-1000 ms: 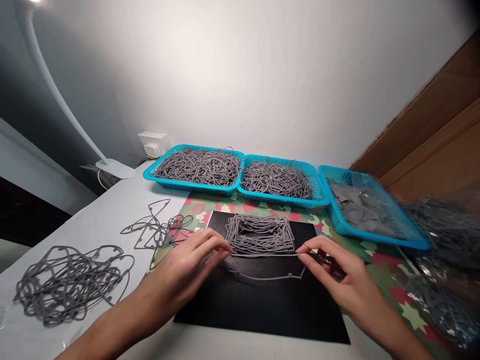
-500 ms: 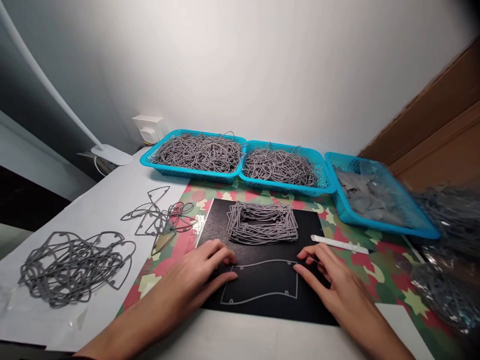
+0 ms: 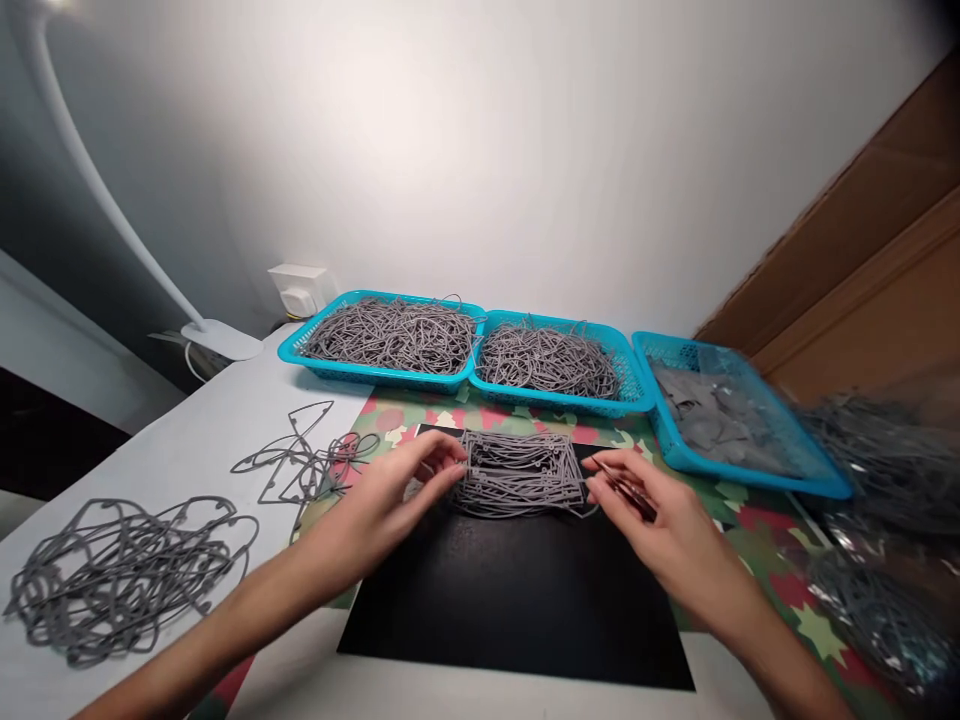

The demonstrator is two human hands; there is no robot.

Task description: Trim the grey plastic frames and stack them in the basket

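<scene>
A neat stack of thin grey rectangular gaskets (image 3: 521, 472) lies at the far end of a black mat (image 3: 517, 590). My left hand (image 3: 394, 492) pinches the left end of the top gasket, thumb and fingers closed on it. At the stack's right end, my right hand (image 3: 654, 515) is closed on the same gasket, with a thin dark tool (image 3: 626, 488) tucked under its fingers. No single gasket lies on the bare part of the mat.
Three turquoise baskets stand along the wall: two (image 3: 337, 360) (image 3: 634, 385) heaped with grey gaskets, and one (image 3: 757, 475) holding grey sheets. Loose gasket tangles (image 3: 124, 575) (image 3: 300, 470) lie at the left. Bagged gaskets (image 3: 885, 540) sit at the right, and a lamp base (image 3: 221, 338) and wall socket (image 3: 300, 290) at the back left.
The single gasket that lay flat on the mat near me has been carried forward onto the stack. Both hands moved away from me to the stack's ends. The white tool on the mat is out of sight.
</scene>
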